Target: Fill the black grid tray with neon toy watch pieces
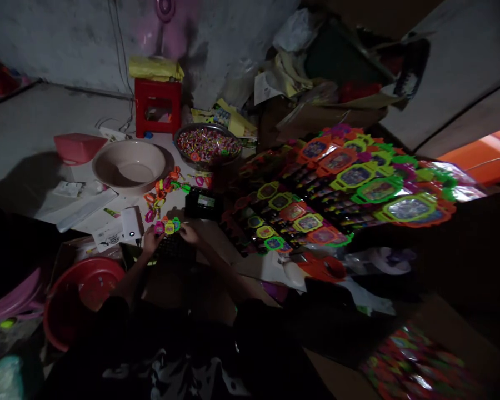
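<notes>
A little row of bright plastic toy pieces (169, 227) is held up between the two hands, right in front of the body and over the near part of the pale tabletop (45, 205). The pink end is pinched by the left hand (151, 241), the yellow piece is left showing in the middle, and the green end is held at the fingertips of the right hand (189, 234). Both hands look mostly closed, with just a narrow gap left between them (the exact finger placement can't be told, it's too dark and small). The left forearm (134, 273) is slanted up and inward from the lower left, the right forearm (220, 268) is angled in from the other side, so a sort of V is made with the toys at the tip. Just past the hands, a loose bunch of similar coloured pieces (160, 195) is scattered, with a black box (204, 203) set on its right and a white device (130, 224) lying near the left hand. Farther back, a beige basin (129, 165) is seen beside a metal bowl (208, 145) filled with tiny multicoloured bits, and a big stack of watch-shaped toys (358, 175) is piled off to the right.
</notes>
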Available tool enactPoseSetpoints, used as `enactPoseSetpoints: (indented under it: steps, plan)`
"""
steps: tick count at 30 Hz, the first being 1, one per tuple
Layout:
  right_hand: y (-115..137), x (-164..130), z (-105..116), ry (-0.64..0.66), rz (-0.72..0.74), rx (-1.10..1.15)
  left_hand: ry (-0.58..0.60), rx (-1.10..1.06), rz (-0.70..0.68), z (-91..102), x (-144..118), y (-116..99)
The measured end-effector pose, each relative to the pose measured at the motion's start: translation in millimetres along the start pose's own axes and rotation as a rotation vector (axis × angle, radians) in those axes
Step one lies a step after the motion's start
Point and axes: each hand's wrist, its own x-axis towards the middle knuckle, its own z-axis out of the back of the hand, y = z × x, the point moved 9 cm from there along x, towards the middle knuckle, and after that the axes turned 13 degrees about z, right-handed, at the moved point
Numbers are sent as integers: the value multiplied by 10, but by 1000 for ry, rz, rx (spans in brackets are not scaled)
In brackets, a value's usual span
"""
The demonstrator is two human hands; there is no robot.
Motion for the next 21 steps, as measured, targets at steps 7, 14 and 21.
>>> enactPoseSetpoints:
  steps: [7, 14, 21]
  plan:
    - [449, -70, 294, -89, 192, -170, 4, -26, -46, -4, -21, -30]
    - [463, -71, 135, 42, 205, -236, -2, -18, -47, -10, -57, -40]
    - [534, -73, 384, -118, 235, -137, -31, 63, 0, 0, -121, -66]
